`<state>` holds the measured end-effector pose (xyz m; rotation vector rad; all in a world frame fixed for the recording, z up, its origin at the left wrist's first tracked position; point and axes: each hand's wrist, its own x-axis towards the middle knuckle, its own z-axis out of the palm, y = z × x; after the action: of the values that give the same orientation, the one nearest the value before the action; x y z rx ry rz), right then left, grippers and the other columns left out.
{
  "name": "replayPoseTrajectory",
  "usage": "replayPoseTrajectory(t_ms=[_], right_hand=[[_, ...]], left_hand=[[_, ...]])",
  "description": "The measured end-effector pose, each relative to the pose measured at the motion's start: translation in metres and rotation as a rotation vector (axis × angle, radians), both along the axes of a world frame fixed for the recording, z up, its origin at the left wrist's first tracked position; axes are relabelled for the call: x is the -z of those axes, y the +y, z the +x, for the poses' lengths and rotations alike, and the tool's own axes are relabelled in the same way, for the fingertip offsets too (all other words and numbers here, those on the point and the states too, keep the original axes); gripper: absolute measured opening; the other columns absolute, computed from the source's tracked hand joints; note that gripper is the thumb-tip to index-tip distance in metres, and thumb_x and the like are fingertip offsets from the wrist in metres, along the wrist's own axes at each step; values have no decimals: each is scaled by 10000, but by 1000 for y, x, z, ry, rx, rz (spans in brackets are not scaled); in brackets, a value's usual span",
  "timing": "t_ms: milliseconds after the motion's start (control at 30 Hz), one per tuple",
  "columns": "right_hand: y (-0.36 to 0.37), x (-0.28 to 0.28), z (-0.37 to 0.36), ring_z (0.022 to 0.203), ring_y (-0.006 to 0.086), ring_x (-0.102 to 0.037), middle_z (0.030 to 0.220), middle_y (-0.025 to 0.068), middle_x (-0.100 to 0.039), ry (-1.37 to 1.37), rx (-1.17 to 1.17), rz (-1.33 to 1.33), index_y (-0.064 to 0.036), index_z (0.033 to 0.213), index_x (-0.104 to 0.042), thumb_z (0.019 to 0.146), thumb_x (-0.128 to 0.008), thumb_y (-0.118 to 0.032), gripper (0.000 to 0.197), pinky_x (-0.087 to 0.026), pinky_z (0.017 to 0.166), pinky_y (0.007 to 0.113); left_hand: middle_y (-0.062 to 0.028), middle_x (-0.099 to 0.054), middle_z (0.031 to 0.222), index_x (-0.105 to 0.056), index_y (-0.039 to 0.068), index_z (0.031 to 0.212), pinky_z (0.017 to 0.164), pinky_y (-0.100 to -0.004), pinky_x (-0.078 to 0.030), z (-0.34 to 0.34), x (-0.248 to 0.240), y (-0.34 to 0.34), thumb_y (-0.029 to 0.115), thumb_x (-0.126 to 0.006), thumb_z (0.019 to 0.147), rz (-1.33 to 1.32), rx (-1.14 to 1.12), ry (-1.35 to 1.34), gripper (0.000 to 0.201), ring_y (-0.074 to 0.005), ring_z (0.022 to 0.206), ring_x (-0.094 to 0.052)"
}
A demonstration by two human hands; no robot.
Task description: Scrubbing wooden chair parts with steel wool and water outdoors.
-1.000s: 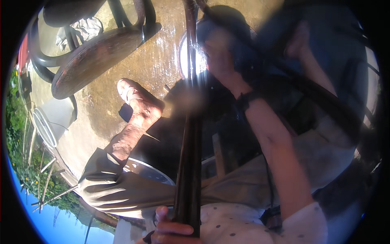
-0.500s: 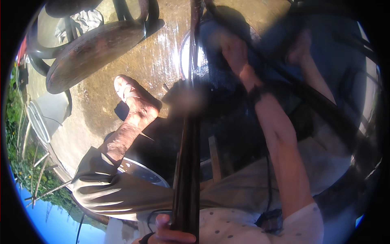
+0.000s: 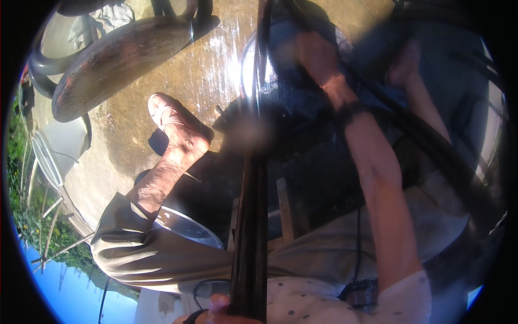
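A long dark pole [image 3: 251, 232] runs from the lower edge up the middle of the view. My left hand [image 3: 221, 313] is at its lower end, cut off by the picture's edge, with its visible fingers closed against the pole. My right arm stretches forward, a dark band round its wrist. At its end my right hand [image 3: 318, 56] is over a round, shiny basin [image 3: 247, 62] that lies partly in shade. Shadow and blur hide its fingertips, and whether it holds anything cannot be made out.
A round wooden seat [image 3: 129, 62] with dark curved legs tilts at the upper left. My bare-looking left foot [image 3: 181, 127] rests on the wet floor [image 3: 135, 108]. A pale basin [image 3: 189, 227] shows beside my leg, near a wooden slat [image 3: 284, 210]. Sticks and greenery line the left.
My left hand has sunk toward the lower edge, so less of it shows. My right hand has shifted slightly to the right. The whole view has moved a little.
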<state>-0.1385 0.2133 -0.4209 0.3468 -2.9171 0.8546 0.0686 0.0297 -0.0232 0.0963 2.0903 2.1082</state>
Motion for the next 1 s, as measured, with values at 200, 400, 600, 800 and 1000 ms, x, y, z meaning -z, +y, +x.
replayPoseTrajectory(t_ms=[200, 400, 600, 800, 1000], right_hand=[[-2, -6, 0, 667, 357, -610, 790, 119, -597, 11, 54, 13, -77, 801, -612, 755, -554, -123, 87, -509, 609, 430], [-35, -47, 27, 654, 306, -600, 794, 79, -580, 111, 207, -258, -90, 890, -582, 725, -593, -151, 177, -499, 554, 393], [-18, -55, 121, 881, 247, -523, 973, 42, -537, -67, -219, -146, -129, 964, -580, 607, -640, -86, 365, -435, 702, 372], [29, -41, 107, 954, 279, -489, 1075, 68, -504, -4, 223, 73, -107, 996, -618, 578, -602, 22, 438, -407, 781, 404], [25, -42, 113, 953, 284, -491, 1046, 76, -509, -196, 403, 111, -98, 951, -634, 550, -641, 2, 413, -421, 804, 388]], left_hand=[[-39, -654, 736, -517, 164, 962, 1038, -526, -163, -1, -1, 6, 236, -481, 901, -19, -43, 3, 101, -236, 810, -586], [-12, -609, 647, -492, 163, 914, 1031, -519, -194, 8, -10, 27, 214, -433, 917, -127, -287, -44, 78, -222, 709, -553], [-3, -536, 599, -478, 153, 902, 1013, -542, -215, 8, -4, 40, 201, -344, 933, -159, -401, 6, 145, -211, 674, -516], [-16, -552, 625, -485, 144, 946, 1009, -555, -209, 10, 2, 40, 215, -332, 933, -132, -433, 67, 170, -222, 686, -517], [-19, -552, 624, -487, 144, 947, 997, -562, -212, 10, 3, 43, 222, -338, 933, -121, -427, 81, 169, -226, 686, -516]])
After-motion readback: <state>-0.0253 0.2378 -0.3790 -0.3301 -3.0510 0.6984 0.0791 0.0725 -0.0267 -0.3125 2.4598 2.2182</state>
